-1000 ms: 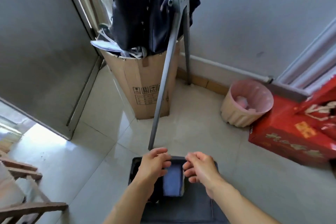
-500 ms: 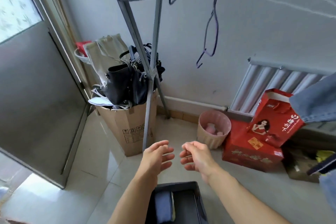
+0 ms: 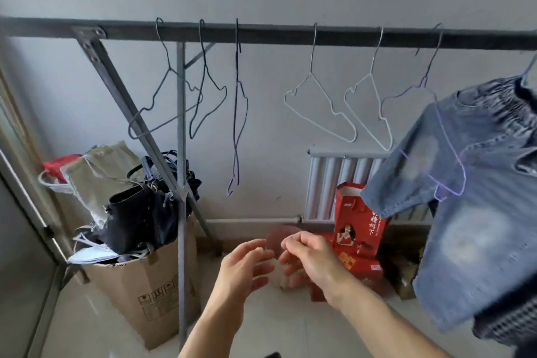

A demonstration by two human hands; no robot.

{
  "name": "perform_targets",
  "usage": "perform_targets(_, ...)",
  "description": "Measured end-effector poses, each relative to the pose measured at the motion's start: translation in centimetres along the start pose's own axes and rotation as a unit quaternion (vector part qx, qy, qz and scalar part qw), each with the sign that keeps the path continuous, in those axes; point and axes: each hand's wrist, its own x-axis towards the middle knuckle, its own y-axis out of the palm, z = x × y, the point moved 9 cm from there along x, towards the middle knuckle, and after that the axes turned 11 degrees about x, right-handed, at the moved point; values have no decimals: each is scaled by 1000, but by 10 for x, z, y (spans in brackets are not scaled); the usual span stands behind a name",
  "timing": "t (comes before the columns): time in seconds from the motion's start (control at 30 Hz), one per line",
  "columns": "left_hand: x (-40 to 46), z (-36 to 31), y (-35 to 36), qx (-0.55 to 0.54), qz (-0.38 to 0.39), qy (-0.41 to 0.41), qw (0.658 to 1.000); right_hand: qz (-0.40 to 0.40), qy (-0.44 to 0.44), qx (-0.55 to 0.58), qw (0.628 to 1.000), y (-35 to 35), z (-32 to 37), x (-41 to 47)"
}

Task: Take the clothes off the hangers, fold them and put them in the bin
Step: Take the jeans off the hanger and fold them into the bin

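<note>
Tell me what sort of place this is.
Probably a home laundry or storage corner: a clothes rail with bare wire hangers, a denim garment hanging at right, and a cardboard box stuffed with bags.

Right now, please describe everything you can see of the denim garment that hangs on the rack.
The denim garment is blue, faded fabric with pale washed patches and rows of stitching; its top looks gathered. It hangs at the right end of the dark rail, and the frame edge cuts it off, so its full shape cannot be told. A thin purple wire hanger lies across its front. A darker patterned cloth shows below it. Neither the left hand nor the right hand touches it.
</note>
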Motion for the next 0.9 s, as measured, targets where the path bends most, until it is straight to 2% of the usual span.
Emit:
perform_targets(0.3, -26, -67, 124, 24, 156, 43, 986, -95, -85, 37, 991, -105, 75, -45)
perform_targets(0.5, -42, -101, 209, 58, 225, 77, 970, -162, -112, 35, 980, -191, 102, -73)
perform_targets(0.63, -51, -123, 259, 103, 253, 113, 955, -183, -161, 43, 969, -241, 132, -91)
perform_targets(0.8, -66, -166, 311, 116, 263, 176, 942, -245, -279, 46, 927, -312, 205, -101)
perform_targets(0.9, -73, -184, 340, 107, 273, 200, 935, -320, -357, -55, 876, -361, 257, -103)
